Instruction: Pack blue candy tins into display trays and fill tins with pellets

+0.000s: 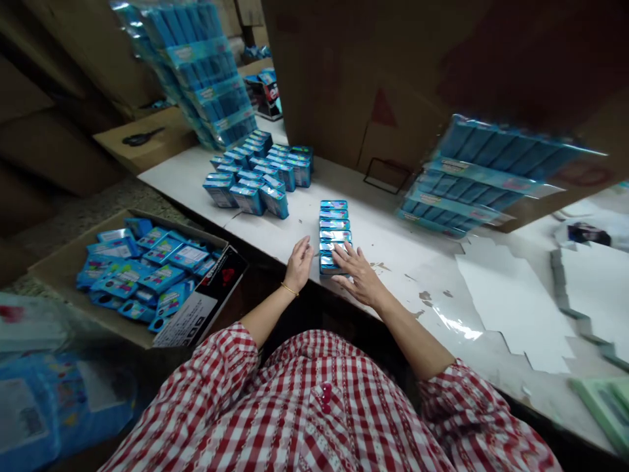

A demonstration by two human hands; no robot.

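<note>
Plainly, the row of blue boxes [335, 224] is set between the two hands on the white table [371, 219], its near end close to the front edge; its long axis is pointed away from the body, while each box is turned crosswise within it. By the right hand [361, 275] the near end is covered — fingers spread and laid over the tops, not closed around them; whether any pressure is applied cannot be told. By the left hand [299, 263] nothing is held; its fingers are loosely bent just beside the row's left flank, apart from it — so the right is the nearer hand.
</note>
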